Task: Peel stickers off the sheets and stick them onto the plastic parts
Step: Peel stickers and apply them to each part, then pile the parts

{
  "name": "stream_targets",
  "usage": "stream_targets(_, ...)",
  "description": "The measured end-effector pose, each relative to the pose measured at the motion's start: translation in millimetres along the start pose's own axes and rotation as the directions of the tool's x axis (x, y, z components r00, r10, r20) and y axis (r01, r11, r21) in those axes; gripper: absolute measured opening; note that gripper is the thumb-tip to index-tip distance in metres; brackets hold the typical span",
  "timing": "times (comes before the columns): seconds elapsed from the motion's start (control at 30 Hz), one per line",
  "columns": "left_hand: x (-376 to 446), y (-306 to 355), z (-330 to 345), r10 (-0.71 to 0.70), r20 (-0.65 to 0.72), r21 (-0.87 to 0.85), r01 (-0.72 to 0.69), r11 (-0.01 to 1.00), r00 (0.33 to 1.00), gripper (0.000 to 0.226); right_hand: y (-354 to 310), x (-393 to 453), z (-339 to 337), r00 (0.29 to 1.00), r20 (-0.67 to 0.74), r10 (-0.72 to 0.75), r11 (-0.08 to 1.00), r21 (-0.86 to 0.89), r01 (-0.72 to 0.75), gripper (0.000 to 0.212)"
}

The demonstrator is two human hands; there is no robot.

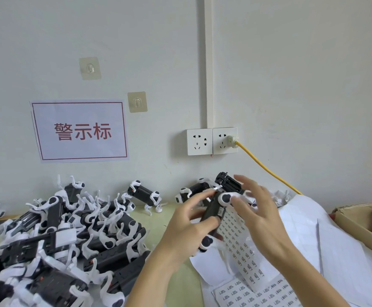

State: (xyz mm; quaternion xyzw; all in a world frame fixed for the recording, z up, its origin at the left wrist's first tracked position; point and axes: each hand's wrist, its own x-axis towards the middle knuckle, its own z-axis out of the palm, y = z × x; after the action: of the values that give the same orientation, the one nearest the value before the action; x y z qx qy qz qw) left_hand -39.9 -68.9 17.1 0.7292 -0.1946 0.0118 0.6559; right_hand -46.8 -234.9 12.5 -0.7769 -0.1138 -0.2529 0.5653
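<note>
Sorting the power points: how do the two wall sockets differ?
The left socket has nothing plugged in; the right socket holds a white plug with a yellow cable. The left one's holes all show; the plug covers part of the right one. Both are white, square, side by side.

Pale wall (291, 74) with red-lettered sign (81, 130), two hooks, double socket (211, 141), yellow cable (267, 169), above a greenish table (158, 218)

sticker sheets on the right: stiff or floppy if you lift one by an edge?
Probably floppy: the sticker sheet under the hands already curves and drapes over the paper pile. Likely light, thin paper. Its glossy backing may let it slide off the stack.
</note>
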Motion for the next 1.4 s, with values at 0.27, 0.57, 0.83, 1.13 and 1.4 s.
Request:
stream_targets(0.27,1.1,1.0,-1.4,0.102,-0.001,0.020,-0.102,0.995,0.995,0.038,-5.4,-0.8,-0.8,0.982,0.185,-0.025,0.978,0.208,-0.014,0.027)
stream_targets(0.57,1.3,3.9,-3.2,0.077,0.000,-0.005,-0.077,0.997,0.997,0.038,-7.4,-2.2,4.9,0.994,0.100,-0.034,0.965,0.260,0.007,0.025)
stream_targets(0.83,8.9,-5.8,-5.3,-0.059,-0.066,-0.262,0.040,0.964,0.996,0.029,11.1,8.3,9.6,0.988,-0.056,0.143,0.928,0.354,-0.114,0.022)
stream_targets(1.13,16.0,-4.1,-8.5,-0.100,-0.321,-0.584,-0.114,0.804,0.942,0.037,2.0,8.0,10.6,0.970,-0.032,0.241,0.836,0.515,-0.191,0.025)
stream_targets(1.4,14.1,-0.9,-16.0,-0.164,-0.440,-0.638,-0.179,0.749,0.883,0.005,1.1,7.1,-2.7,0.949,0.255,0.183,0.743,0.596,-0.304,0.023)
